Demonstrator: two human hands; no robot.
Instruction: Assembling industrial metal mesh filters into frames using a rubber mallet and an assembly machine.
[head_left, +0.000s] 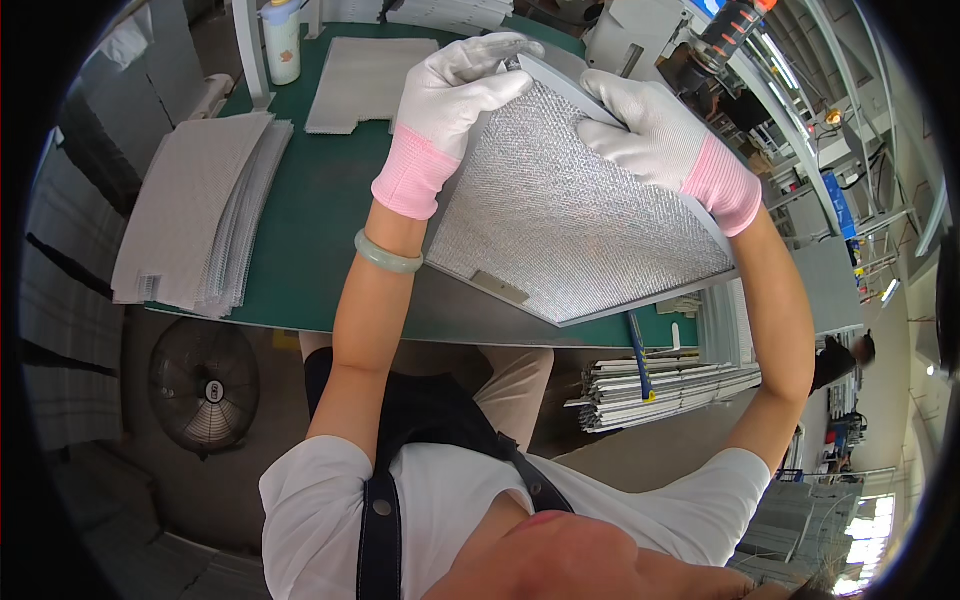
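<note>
A metal mesh filter panel (590, 220) with a thin silver frame is tilted up over the green table (330, 220). Its lower corner is close to the table's near edge. My left hand (455, 85), in a white glove with a pink cuff, pinches the frame at the top corner. My right hand (650, 130), gloved alike, grips the frame's upper right edge, thumb on the mesh face and fingers behind. The fingertips behind the frame are hidden. A small plate (500, 287) sits on the mesh by the lower edge.
At the left, a stack of mesh sheets (190, 210) overhangs the table edge. Another sheet pile (365, 80) and a white bottle (282, 42) stand farther back. A power tool (715, 45) hangs at upper right. Metal strips (660, 385) are stacked below right; a fan (205, 385) stands below left.
</note>
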